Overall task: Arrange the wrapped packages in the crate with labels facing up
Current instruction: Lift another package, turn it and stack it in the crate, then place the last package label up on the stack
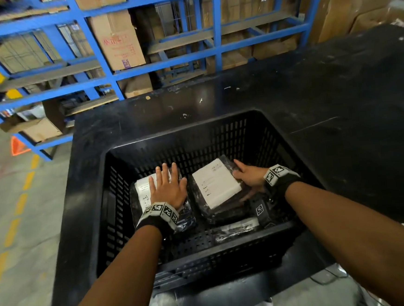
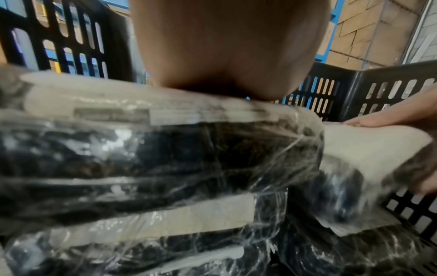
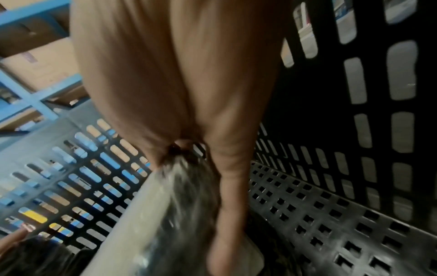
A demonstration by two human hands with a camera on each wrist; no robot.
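Pressing my left hand (image 1: pixel 168 188) flat on the left package (image 1: pixel 143 193) in the crate (image 1: pixel 103 201), I grip the right package (image 1: pixel 217 186) with my right hand (image 1: pixel 250 179); both labels face up, print unreadable. Only my left wrist view shows packages stacked beneath.

Both bare forearms reach forward and down. The left hand (image 1: pixel 168 188) lies flat, fingers spread; the right hand (image 1: pixel 249 179) pinches with curled fingers.
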